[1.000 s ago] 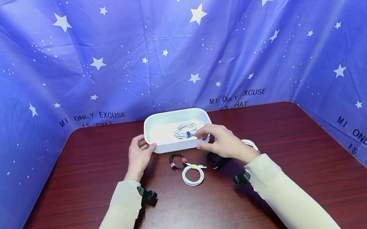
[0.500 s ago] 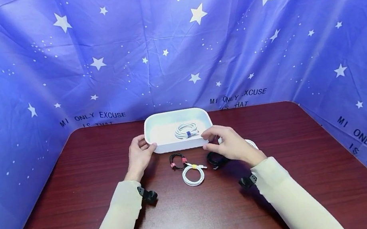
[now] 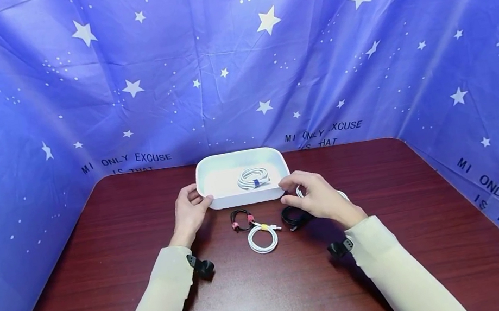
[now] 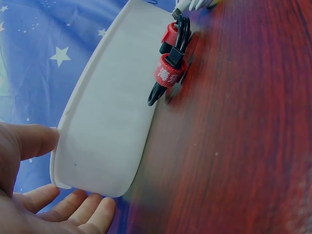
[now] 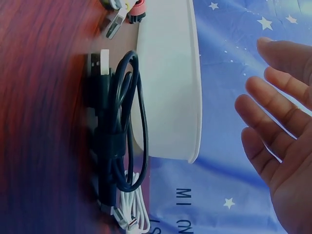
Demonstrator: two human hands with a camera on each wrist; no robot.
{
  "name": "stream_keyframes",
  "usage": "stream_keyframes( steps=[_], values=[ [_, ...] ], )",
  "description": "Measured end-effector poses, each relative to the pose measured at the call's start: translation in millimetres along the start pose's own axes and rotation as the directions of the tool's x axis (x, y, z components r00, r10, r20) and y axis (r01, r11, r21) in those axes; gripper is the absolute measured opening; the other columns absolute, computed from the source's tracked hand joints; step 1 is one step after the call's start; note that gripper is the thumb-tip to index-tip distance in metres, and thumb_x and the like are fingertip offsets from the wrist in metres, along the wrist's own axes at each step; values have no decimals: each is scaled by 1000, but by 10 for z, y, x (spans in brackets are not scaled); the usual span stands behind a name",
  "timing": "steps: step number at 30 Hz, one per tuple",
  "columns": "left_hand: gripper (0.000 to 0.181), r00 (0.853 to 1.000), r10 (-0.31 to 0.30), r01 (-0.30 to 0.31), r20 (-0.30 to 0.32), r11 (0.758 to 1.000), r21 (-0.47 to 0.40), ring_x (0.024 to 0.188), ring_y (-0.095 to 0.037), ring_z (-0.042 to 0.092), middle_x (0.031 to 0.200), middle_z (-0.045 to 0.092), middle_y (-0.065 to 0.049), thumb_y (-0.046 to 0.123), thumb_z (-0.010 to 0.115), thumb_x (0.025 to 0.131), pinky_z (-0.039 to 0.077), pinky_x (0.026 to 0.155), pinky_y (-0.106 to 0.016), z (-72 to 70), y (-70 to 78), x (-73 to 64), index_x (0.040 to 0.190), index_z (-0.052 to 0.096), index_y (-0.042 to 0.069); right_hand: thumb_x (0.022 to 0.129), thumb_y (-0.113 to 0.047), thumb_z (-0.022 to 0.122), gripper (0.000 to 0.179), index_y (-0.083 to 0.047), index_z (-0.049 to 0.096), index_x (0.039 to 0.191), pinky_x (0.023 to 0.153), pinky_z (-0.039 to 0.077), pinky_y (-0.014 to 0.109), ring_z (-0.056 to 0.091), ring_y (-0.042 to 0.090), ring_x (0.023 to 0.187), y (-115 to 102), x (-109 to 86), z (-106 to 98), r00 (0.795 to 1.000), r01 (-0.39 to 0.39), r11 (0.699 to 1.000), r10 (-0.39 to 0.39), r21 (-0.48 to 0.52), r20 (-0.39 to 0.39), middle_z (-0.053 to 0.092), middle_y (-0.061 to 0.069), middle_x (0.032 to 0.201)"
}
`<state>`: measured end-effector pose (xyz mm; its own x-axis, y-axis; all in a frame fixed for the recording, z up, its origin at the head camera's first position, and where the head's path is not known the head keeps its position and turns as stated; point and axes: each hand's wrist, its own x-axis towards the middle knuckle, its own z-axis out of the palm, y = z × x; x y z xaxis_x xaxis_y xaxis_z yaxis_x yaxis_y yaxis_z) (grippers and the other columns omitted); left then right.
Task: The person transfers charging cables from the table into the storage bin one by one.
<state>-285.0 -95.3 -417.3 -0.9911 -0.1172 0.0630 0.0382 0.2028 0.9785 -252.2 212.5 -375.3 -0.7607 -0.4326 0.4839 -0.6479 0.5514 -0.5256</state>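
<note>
Your left hand (image 3: pixel 187 213) grips the left end of the white box (image 3: pixel 247 198): thumb at the rim by the near corner, the other fingers against the outside of the end wall

Your right hand (image 3: pixel 317 196) is at the box's right end, holding nothing; fingers lightly bent and thumb apart from them; in the right wrist view a gap shows between fingertips and box

Box stands upright toward the far edge of the desk (image 3: pixel 263 299), long side facing you

Blue-tied cable (image 3: pixel 257 182) lies coiled inside the box, right of middle; white, its plug end pointing right

Red-tied cable (image 4: pixel 174 57) on the desk just in front of the box; small, black, with two red ties

Yellow-tied cable (image 3: pixel 263 227) nearer to you and a little right of that one; white coil, metal plug pointing right; you cannot tell from here whether the two touch

Black cable (image 5: pixel 111 144) by the front of the box near its right corner, partly behind your right hand in the head view; looped, with a black tie and a USB plug

White cable (image 5: pixel 133 204) beyond the black one, mostly hidden by your right hand in the head view; number of coils there cannot be told

Blue curtain (image 3: pixel 197 48) with white stars and black lettering surrounds the far side and both flanks
</note>
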Motion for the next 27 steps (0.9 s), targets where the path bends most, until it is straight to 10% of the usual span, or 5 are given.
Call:
stream_keyframes(
  steps=[9, 27],
  values=[
    [57, 1000, -2, 2, 0, 1000, 0, 114, -31, 57, 126, 53, -22, 7, 69, 86, 49, 93, -39, 8, -12, -4, 136, 42, -2, 79, -12, 78, 25, -12, 69, 103, 67, 46, 25, 62, 23, 83, 27, -39, -62, 1000, -5, 1000, 5, -23, 3, 64, -5, 91],
    [57, 1000, -1, 1, -6, 1000, 4, 114, -31, 57, 127, 53, -23, 7, 69, 86, 49, 93, -39, 2, 10, -16, 135, 42, -2, 82, -15, 75, 25, -10, 68, 105, 77, 47, 41, 59, 21, 88, 165, -113, -430, 992, -127, 979, 122, -161, -39, 66, 5, 96]
  ],
)
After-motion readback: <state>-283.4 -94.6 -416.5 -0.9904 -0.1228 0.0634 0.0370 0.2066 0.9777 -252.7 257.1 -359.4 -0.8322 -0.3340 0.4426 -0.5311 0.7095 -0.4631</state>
